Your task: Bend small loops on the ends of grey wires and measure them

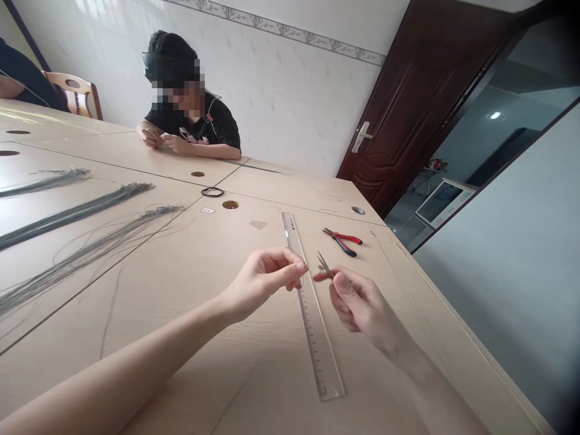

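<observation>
Over the ruler [312, 329], the left hand [263, 279] has its grip pinched on a fine strand [306, 266]. Right of the ruler, the right hand [362, 302] grips a small scissors-like tool [323, 264]. Best keep the strand steady, the tool's tips clear of skin.

The left hand [260, 279] and right hand [360, 302] are both bare and slim-fingered, joined by narrow wrists [222, 309] to smooth, uncovered, tapering forearms [140, 365] seen toward eight and five o'clock.
</observation>
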`<state>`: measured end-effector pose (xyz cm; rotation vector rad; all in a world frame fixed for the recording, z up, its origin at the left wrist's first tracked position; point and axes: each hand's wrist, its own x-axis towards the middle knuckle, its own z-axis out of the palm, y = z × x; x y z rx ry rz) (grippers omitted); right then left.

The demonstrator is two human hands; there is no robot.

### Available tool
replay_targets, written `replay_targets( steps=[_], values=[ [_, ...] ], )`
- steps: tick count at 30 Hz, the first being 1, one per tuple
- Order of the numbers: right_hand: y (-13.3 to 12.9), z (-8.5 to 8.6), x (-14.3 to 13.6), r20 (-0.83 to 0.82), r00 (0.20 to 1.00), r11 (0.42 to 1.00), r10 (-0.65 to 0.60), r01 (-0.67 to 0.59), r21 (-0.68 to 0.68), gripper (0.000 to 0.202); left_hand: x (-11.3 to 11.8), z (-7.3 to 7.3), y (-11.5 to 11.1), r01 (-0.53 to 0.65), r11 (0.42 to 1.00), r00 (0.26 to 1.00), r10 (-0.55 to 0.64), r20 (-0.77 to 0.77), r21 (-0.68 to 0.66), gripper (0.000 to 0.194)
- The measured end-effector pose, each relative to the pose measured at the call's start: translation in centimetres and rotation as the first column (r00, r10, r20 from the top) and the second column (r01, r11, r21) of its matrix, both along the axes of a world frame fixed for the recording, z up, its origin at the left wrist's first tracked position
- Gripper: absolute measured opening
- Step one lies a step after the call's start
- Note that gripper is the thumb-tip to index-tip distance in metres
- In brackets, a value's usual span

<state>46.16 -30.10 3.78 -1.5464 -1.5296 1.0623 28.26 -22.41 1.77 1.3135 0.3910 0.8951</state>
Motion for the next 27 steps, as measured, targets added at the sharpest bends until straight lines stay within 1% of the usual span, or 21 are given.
replay_targets(
  steps=[2, 3, 6, 11, 15, 27],
  values=[
    [-0.6, 0.09, -0.35, -0.173, 0.982, 0.997, 0.07, -0.071, -0.003, 0.045, -0.03, -0.04, -0.02, 0.02, 1.0, 1.0, -0.02, -0.006, 0.006, 0.019],
    [-0.79, 0.1, -0.4, -0.216, 0.973, 0.997, 0.081, -0.083, 0.0, 0.044, -0.06, -0.07, -0.03, 0.03, 1.0, 1.0, -0.03, -0.01, 0.008, 0.019],
    [-1.09, 0.08, -0.42, -0.204, 0.975, 0.996, 0.086, -0.087, 0.001, 0.043, -0.13, -0.13, -0.08, 0.046, 0.999, 0.999, -0.046, -0.023, 0.007, 0.02],
    [-1.25, 0.02, -0.68, -0.206, 0.972, 0.992, 0.111, -0.122, -0.041, 0.043, -0.07, 0.09, -0.19, 0.038, 0.999, 0.999, -0.038, -0.019, 0.006, 0.023],
    [-1.2, 0.02, -0.86, -0.205, 0.97, 0.99, 0.127, -0.137, -0.035, 0.042, -0.07, 0.24, -0.23, 0.036, 0.999, 0.999, -0.036, -0.008, 0.012, 0.024],
    [-1.12, 0.08, -1.18, -0.169, 0.977, 0.989, 0.131, -0.14, -0.045, 0.041, -0.07, -0.18, 0.01, 0.032, 0.999, 0.999, -0.031, -0.039, 0.021, 0.02]
  ],
)
